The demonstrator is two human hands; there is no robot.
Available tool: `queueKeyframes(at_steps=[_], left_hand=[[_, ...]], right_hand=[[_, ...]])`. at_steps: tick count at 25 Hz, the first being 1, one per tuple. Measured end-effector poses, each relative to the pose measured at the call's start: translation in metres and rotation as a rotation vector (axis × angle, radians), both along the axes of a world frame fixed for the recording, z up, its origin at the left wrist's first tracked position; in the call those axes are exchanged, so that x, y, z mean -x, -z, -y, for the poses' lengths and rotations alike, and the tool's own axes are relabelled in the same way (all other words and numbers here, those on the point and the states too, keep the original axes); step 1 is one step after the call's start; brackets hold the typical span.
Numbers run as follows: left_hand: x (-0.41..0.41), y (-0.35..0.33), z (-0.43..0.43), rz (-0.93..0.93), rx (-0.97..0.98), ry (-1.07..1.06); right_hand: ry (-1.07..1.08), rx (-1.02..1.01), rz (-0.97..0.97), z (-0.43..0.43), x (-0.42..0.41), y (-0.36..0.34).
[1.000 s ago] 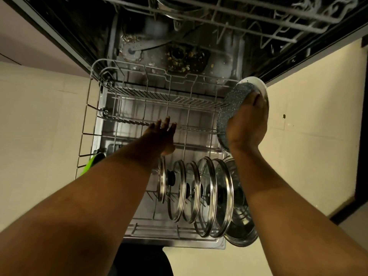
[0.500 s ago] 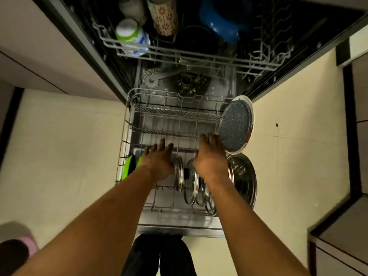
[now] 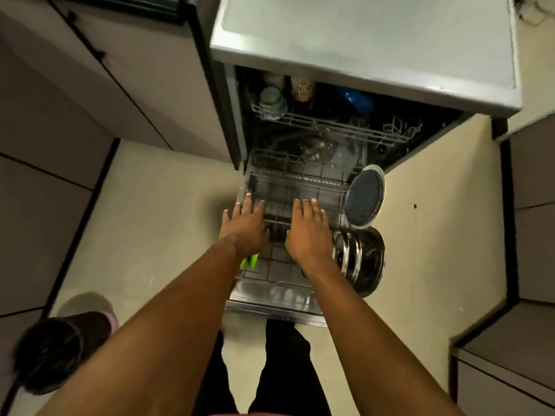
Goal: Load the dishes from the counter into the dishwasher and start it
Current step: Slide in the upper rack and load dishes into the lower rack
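The dishwasher stands open with its lower rack [image 3: 295, 183] pulled out over the door [image 3: 270, 295]. A speckled grey plate [image 3: 364, 200] stands on edge at the rack's right side. Glass lids with steel rims [image 3: 357, 259] stand in a row in the near right part of the rack. My left hand [image 3: 244, 226] and my right hand [image 3: 309, 232] hover side by side over the rack, fingers straight, holding nothing. A green item [image 3: 250, 262] shows under my left wrist.
The upper rack [image 3: 330, 121] holds a bottle [image 3: 271, 103], a patterned cup [image 3: 303, 88] and a blue bowl [image 3: 356, 102]. A grey countertop [image 3: 366, 43] overhangs the machine. Cabinets flank both sides. A dark bin [image 3: 57, 349] stands on the floor at lower left.
My right hand let go of the speckled plate, which now stands in the rack, and drew back beside my left hand. The view rose, so the counter and upper rack came into sight.
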State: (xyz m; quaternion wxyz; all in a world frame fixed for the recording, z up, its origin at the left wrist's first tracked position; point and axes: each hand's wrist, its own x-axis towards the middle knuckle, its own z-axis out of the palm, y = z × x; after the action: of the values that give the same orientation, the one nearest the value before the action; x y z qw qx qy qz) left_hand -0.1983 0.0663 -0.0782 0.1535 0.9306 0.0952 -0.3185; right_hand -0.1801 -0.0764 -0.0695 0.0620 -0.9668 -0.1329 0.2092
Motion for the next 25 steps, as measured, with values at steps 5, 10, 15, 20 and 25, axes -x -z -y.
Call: queueKeyframes(at_steps=[5, 10, 15, 20, 25], left_hand=[[0.037, -0.054, -0.088, 0.096, 0.011, -0.032], [0.093, -0.110, -0.235, 0.208, -0.062, -0.122], [0.107, -0.157, -0.367, 0.317, -0.160, -0.244], [0.076, -0.183, -0.442, 0.392, -0.169, -0.289], [0.016, -0.185, -0.498, 0.374, -0.218, -0.285]], right_hand=[[-0.029, 0.007, 0.089, -0.087, 0.027, -0.049], [-0.123, -0.083, 0.188, -0.246, 0.065, -0.098], [-0.281, -0.187, 0.297, -0.368, 0.066, -0.141], [-0.348, -0.213, 0.358, -0.436, 0.014, -0.167], [-0.360, -0.206, 0.410, -0.494, -0.065, -0.168]])
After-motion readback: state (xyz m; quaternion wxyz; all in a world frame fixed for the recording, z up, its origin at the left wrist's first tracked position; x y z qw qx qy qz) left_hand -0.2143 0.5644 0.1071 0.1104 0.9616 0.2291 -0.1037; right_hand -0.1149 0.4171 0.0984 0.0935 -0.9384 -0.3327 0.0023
